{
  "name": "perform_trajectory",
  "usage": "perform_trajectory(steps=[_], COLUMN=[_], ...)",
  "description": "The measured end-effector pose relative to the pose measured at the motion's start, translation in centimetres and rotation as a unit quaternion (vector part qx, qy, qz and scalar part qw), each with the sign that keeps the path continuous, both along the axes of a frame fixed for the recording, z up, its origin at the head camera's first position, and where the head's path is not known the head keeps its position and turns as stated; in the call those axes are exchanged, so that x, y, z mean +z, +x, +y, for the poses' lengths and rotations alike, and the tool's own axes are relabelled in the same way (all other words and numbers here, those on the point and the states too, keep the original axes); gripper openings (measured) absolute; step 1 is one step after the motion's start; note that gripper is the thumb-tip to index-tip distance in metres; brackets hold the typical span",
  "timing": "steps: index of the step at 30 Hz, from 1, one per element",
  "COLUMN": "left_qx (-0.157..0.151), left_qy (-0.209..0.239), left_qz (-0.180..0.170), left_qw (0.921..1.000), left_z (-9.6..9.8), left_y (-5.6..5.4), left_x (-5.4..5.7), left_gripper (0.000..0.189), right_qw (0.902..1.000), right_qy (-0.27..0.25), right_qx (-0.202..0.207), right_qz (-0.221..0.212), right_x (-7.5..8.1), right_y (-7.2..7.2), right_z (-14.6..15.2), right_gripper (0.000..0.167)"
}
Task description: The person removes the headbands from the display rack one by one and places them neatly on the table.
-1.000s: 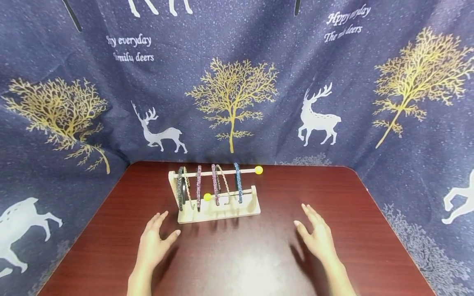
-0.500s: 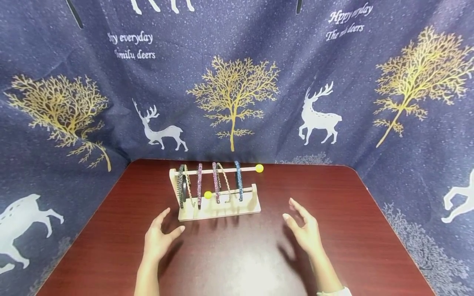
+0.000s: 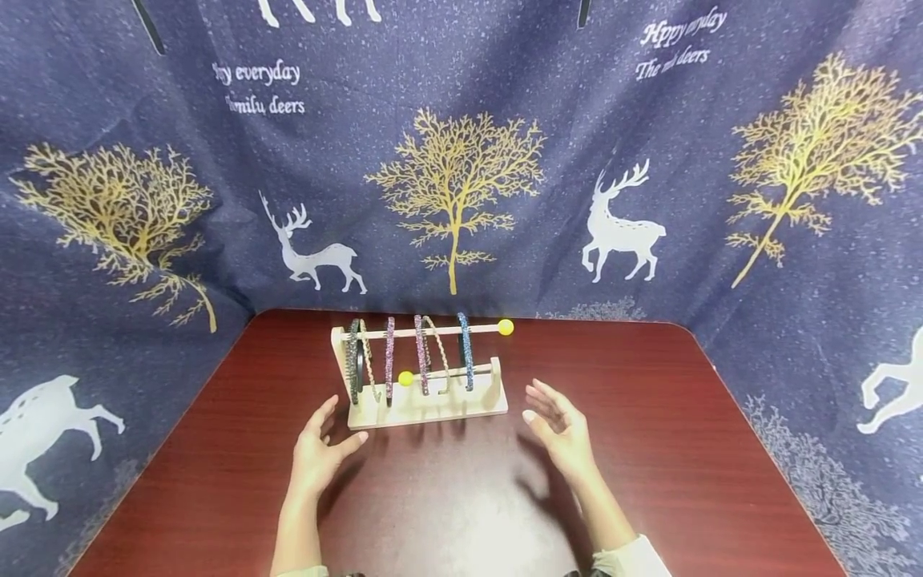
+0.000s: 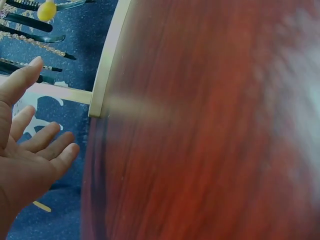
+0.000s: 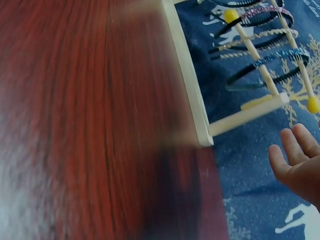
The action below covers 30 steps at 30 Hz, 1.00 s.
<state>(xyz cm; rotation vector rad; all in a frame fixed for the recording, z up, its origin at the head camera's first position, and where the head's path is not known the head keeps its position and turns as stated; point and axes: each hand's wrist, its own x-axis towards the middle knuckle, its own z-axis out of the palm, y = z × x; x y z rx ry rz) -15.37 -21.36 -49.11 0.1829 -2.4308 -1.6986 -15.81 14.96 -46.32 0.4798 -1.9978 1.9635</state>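
Observation:
A pale wooden rack (image 3: 433,413) with two rods tipped by yellow balls stands toward the back of the table. Several headbands hang on its upper rod: a dark one (image 3: 352,365) at the left, a pink glittery one (image 3: 389,361), a second pink one (image 3: 421,357), gold braided ones and a blue one (image 3: 466,353) at the right. My left hand (image 3: 317,457) hovers by the rack's left front corner, fingers spread and apart from it. To the right front of the rack, my right hand (image 3: 566,441) is held with relaxed fingers, touching nothing.
The rack stands on a reddish-brown table (image 3: 671,417) with a bright glare near its front. Dark blue cloth (image 3: 461,200) printed with deer and trees hangs behind the table and along both sides.
My right hand has moved left toward the rack. The left hand has shifted slightly right and forward. Rack and headbands have stayed in place.

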Motion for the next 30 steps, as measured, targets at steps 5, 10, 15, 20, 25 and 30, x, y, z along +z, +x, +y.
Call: perform_trajectory(steps=[5, 10, 15, 20, 25, 30], left_qx=[-0.004, -0.015, -0.022, -0.036, -0.054, -0.063], left_qy=[0.010, 0.034, 0.047, 0.074, 0.096, 0.117], left_qz=[0.001, 0.004, -0.002, -0.001, 0.004, 0.004], left_qw=[0.9999, 0.9993, 0.9987, 0.9966, 0.9939, 0.9911], left_z=[0.0, 0.1, 0.1, 0.0, -0.3, -0.3], left_y=[-0.9, -1.4, -1.8, -2.1, -2.5, -3.1], left_x=[-0.5, -0.6, -0.8, -1.2, -1.4, -1.8], left_gripper=[0.085, 0.089, 0.090, 0.091, 0.091, 0.091], right_qw=[0.9995, 0.9984, 0.9979, 0.9968, 0.9945, 0.9923], right_qy=[-0.015, -0.034, -0.037, -0.046, -0.053, -0.066], right_qx=[0.027, 0.045, 0.052, 0.065, 0.082, 0.098], right_qz=[-0.009, -0.002, 0.000, 0.010, 0.038, 0.038], right_x=[-0.8, -1.0, -1.1, -1.1, -1.1, -1.1], right_y=[-1.2, -2.0, -2.5, -3.0, -4.0, -4.9], right_z=[-1.2, -2.6, -3.6, -4.2, -4.7, -5.1], right_gripper=[0.045, 0.044, 0.043, 0.044, 0.044, 0.043])
